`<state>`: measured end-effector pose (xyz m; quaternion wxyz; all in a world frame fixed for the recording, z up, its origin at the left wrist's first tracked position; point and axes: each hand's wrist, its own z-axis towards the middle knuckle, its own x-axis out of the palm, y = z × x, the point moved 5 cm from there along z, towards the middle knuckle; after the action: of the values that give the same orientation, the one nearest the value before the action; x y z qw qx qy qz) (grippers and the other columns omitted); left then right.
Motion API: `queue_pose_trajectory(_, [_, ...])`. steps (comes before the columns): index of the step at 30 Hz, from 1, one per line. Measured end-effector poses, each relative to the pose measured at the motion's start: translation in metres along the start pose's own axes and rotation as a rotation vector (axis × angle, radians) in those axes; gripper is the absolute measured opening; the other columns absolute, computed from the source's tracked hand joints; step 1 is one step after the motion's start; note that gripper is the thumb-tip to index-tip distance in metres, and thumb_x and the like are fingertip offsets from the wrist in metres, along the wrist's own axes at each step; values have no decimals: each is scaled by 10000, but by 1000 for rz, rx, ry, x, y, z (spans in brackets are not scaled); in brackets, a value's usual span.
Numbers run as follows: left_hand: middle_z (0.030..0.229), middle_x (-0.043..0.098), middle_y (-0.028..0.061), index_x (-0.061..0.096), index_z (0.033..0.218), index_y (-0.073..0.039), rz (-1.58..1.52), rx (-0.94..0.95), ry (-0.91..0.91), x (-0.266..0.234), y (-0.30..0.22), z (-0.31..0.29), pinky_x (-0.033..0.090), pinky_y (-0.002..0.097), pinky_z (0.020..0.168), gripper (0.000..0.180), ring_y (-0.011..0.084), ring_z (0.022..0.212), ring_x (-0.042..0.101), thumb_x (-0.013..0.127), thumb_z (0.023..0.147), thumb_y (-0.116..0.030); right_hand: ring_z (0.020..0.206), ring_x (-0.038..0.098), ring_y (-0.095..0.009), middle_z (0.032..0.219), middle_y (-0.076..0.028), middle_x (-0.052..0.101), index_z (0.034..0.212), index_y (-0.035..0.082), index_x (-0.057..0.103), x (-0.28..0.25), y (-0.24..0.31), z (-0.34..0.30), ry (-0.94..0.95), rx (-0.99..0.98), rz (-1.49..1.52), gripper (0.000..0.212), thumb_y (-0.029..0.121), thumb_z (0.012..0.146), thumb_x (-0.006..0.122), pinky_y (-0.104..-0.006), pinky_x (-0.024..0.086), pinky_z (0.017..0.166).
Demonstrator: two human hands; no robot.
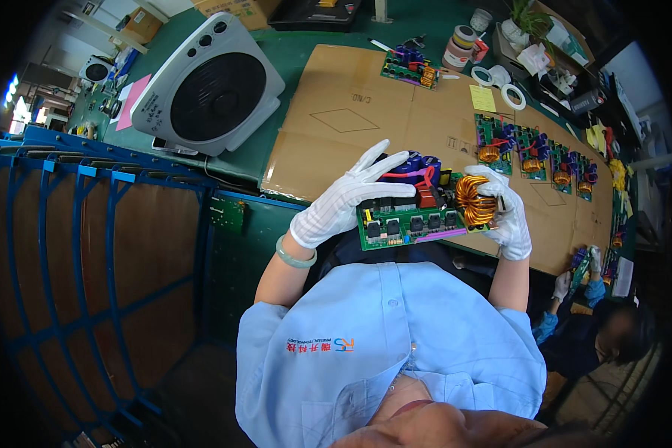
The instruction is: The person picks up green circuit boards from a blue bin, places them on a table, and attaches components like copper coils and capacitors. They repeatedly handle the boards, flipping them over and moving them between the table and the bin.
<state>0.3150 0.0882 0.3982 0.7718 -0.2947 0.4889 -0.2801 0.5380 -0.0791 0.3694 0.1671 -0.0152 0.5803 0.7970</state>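
Note:
In front of my chest a green circuit board (pixel 396 233) is held up between both white-gloved hands, tilted so its components show. My left hand (pixel 345 196) grips its left end, with some fingers stretched out along the upper side by the blue capacitors (pixel 421 164). Around the right end is my right hand (pixel 509 220), its fingers curled beside a copper-wound toroid coil (pixel 475 201). Pink wires and a red block sit in the middle of the board, and a row of black transistors lines the near edge. The fingertips beneath the board are hidden.
Flattened cardboard (pixel 336 97) covers the green bench. A similar board (pixel 411 67) lies at the back, and several more stand in a row at right. A grey fan heater-like box (pixel 213 86) stands left, above a blue rack (pixel 112 224). A co-worker's gloved hand (pixel 562 285) shows at lower right.

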Motion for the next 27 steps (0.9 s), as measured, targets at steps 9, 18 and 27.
queue_pose_trajectory(9, [1533,422,100,691,1227,-218,-13,9,-13,19,-11,14,370,475,1124,549,428,1450,275,743,725,-1,1232,557,-343,1360,-232,539,1194,93,641,-21,14,-11,22,-51,-20,618,486,730,751,-430,424,1034])
queue_pose_trajectory(18, [1527,430,107,676,1257,-204,54,51,-4,50,-29,34,381,457,1121,577,423,1439,303,677,734,41,1228,566,-351,1340,-220,569,1158,102,651,-54,15,-37,23,-101,-38,521,475,800,717,-440,417,1039])
queue_pose_trajectory(27, [1512,400,251,660,1260,-63,35,35,-132,57,-40,51,412,392,1080,707,393,1368,449,552,598,158,1238,553,-369,1339,-230,570,1121,124,664,-82,5,-54,-57,-90,81,476,443,779,751,-487,394,1054])
